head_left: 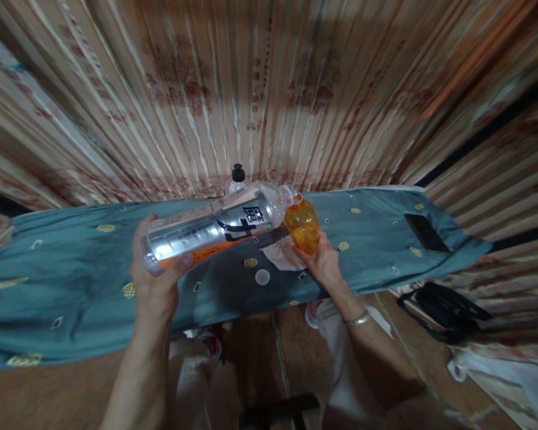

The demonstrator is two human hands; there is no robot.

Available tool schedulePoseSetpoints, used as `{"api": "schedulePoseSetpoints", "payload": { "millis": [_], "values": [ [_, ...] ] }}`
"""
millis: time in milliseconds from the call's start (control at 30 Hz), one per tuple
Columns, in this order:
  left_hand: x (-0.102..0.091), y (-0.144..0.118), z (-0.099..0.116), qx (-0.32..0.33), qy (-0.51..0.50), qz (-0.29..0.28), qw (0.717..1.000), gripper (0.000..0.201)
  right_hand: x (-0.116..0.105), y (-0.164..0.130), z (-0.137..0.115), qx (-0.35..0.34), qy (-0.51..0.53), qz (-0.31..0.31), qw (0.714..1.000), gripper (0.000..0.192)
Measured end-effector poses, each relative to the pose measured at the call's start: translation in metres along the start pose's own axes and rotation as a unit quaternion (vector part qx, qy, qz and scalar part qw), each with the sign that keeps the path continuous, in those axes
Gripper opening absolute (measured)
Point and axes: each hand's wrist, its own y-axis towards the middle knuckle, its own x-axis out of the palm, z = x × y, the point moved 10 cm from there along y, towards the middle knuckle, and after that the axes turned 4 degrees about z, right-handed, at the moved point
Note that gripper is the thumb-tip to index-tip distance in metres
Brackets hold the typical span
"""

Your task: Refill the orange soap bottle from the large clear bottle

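Nearest the camera, at 6 o'clock: the person's knees in pale trousers, a brown floor between them and a dark bar at the bottom edge. Both forearms rise from there toward the table (63, 298), which is covered by a blue-grey cloth with small yellow motifs.

Left hand (155, 280), at about 8 o'clock from frame centre: fingers and thumb wrapped around the base end of a large bottle (215, 230). Bottle is clear with a silver label and an orange band, tipped almost flat, base at lower left, mouth at upper right. No cap on the mouth. Grip is closed on the bottle.

Right hand (323, 260), at about 4 o'clock from centre, a bangle (357, 320) on its wrist: fingers pinch the lower part of a small orange bottle (302, 226), held just above the cloth. The large bottle's mouth meets the top of the small one; whether they touch I cannot tell. Small bottle tilts slightly left.

On the cloth below the bottles: a white round lid (262, 277) at 6 o'clock from them, and a pale wrapper (280, 255) just beside the right hand.

Farther back, at 12 o'clock: a black-capped bottle (238, 178), mostly hidden behind the large one. At 3 o'clock on the cloth: a dark phone (427, 233), lying flat. Beyond the table: a striped curtain (269, 89).
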Motion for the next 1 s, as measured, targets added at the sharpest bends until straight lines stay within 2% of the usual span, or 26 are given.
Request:
{"api": "schedulePoseSetpoints", "payload": {
  "millis": [100,400,600,1000],
  "values": [
    [-0.0009,0.0001,-0.0049,-0.039,-0.042,0.014,0.998,0.087,0.0002,-0.0004,0.0008,0.001,-0.003,-0.002,1.0,0.083],
    [-0.0004,0.0022,-0.0057,-0.057,-0.056,0.029,0.996,0.088,0.0001,-0.0014,0.0013,-0.009,-0.005,0.005,1.0,0.081],
    [0.0018,0.0023,-0.005,-0.072,-0.106,0.04,0.991,0.087,0.0009,-0.0008,0.0012,-0.008,-0.004,-0.005,1.0,0.085],
    [0.0011,0.0029,-0.005,-0.071,-0.09,0.045,0.992,0.088,0.0021,-0.0009,0.0022,-0.014,-0.007,-0.002,1.0,0.083]
  ]
}}
